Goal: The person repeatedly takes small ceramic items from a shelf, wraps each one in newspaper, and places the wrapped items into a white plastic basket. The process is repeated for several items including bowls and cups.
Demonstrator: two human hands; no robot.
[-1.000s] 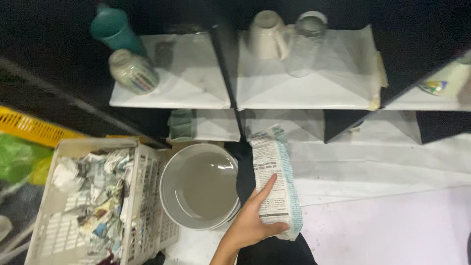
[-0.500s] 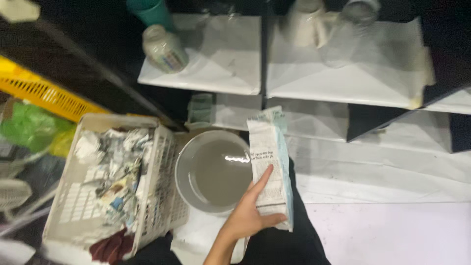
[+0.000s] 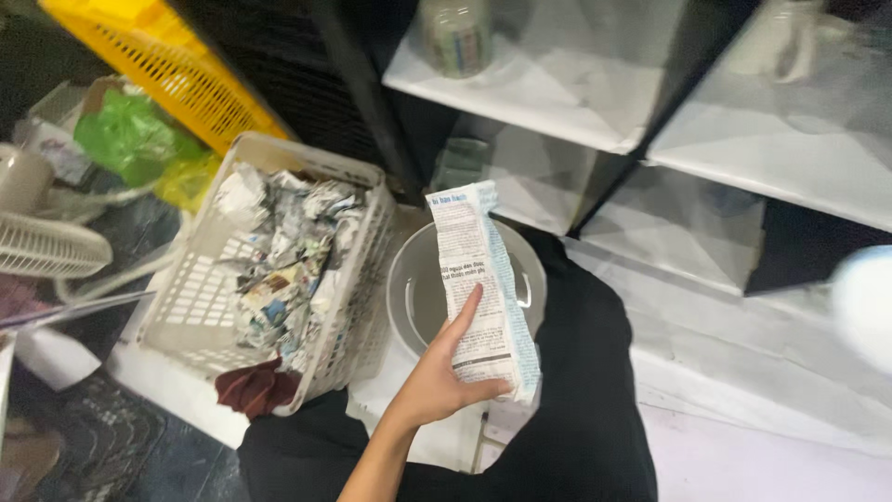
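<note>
My left hand (image 3: 435,379) grips a long bundle wrapped in newspaper (image 3: 478,288) at its lower end, with the forefinger stretched up along the front. The bundle stands nearly upright over a round grey basin (image 3: 413,293) holding cloudy water. My dark-clothed lap (image 3: 576,390) lies below and to the right of the basin. My right hand is out of sight.
A white plastic basket (image 3: 190,297) of crumpled newspaper stands left of the basin, with a dark red cloth (image 3: 249,389) at its corner. Black shelves lined with white paper (image 3: 548,84) hold a jar (image 3: 455,35). A yellow crate (image 3: 177,79), green bags (image 3: 130,139) and a fan (image 3: 46,246) lie left. A white blur (image 3: 864,307) shows at the right edge.
The view has swung left and down, so the shelves slid to the upper right. The bundle stays in my left hand, now tilted slightly and held over the basin.
</note>
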